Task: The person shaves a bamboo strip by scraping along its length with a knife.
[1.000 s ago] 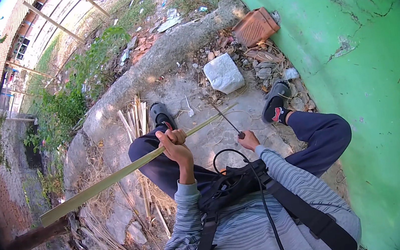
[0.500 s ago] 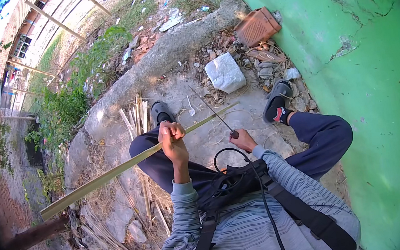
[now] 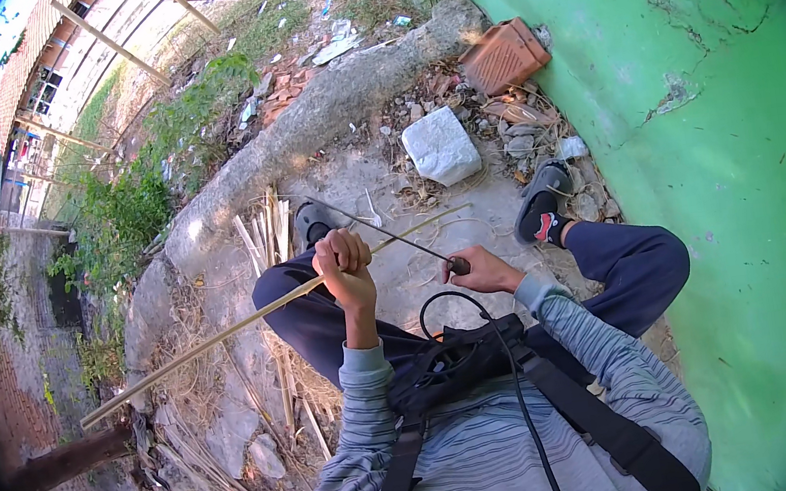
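Note:
My left hand (image 3: 345, 264) is closed in a fist round a long, thin bamboo strip (image 3: 199, 352), which slants from the lower left up to the right past my left knee. In my right hand (image 3: 484, 269) is the dark handle of a long, narrow-bladed knife (image 3: 428, 251). Its blade points up and left toward my left shoe and crosses the strip in view, just right of my left fist. Whether blade and strip touch, I cannot tell. The strip shows mostly its narrow edge.
Split strips (image 3: 265, 237) lie by my left shoe, with more shavings at lower left. Ahead are a white block (image 3: 441, 146) and an orange hollow brick (image 3: 504, 56) against the green wall (image 3: 735, 200). A rough concrete ridge (image 3: 299, 134) runs beyond. A black cable (image 3: 520, 378) hangs over my chest.
The strip has turned in my left hand from its broad face to its edge. My right hand has tilted, swinging the knife blade left toward my left shoe.

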Motion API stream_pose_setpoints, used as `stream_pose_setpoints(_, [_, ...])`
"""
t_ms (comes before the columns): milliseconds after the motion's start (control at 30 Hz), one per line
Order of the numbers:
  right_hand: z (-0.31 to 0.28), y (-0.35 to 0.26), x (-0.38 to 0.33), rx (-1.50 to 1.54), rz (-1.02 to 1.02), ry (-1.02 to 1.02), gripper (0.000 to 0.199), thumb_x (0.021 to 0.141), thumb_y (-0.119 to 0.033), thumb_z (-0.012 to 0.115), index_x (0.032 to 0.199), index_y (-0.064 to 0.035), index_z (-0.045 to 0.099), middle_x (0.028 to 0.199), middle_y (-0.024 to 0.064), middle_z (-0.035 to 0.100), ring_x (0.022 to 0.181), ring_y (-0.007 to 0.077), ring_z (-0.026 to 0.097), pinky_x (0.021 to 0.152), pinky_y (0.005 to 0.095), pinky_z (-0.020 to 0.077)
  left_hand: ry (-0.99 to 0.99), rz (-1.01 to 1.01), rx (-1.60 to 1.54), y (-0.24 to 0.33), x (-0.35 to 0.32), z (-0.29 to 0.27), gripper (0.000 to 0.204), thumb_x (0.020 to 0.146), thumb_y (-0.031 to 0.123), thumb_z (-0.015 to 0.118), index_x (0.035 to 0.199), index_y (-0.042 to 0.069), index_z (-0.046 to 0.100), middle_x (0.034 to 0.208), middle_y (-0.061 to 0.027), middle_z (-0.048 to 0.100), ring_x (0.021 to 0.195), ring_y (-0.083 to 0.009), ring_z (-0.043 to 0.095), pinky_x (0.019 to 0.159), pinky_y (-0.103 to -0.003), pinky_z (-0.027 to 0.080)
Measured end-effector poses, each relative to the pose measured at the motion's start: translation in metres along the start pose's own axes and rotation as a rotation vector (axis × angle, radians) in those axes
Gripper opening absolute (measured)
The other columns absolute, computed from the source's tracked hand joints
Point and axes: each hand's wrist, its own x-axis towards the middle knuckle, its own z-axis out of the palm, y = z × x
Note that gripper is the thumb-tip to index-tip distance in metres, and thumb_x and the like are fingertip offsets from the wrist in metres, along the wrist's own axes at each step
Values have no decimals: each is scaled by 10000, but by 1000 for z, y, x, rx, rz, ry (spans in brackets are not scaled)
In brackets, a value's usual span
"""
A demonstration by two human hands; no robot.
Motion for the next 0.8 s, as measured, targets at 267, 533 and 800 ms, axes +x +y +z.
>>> stream_pose_setpoints(267, [7,3,-33,80,200,84,184,783,-68,646,936,-27,740,799,73,692,747,129,601,728,304,492,-71,41,50,0,6,0,564,1057,408,435,596,133,264,595,2,251,546,-119,219,517,-315,198])
stream_pose_setpoints(533, [-3,-37,-17,27,22,-12,122,804,-37,667,914,-3,709,794,44,693,764,104,608,724,292,497,-254,-73,-7,0,1,8,504,967,313,535,577,127,276,539,18,225,484,-102,166,475,-311,148])
stream_pose_setpoints(800, [-8,-14,-23,49,46,-5,95,804,-109,675,847,-34,715,753,103,693,702,183,644,679,354,506,-284,-104,-24,3,-2,5,478,904,266,567,562,126,263,524,30,205,454,-98,166,451,-293,153])
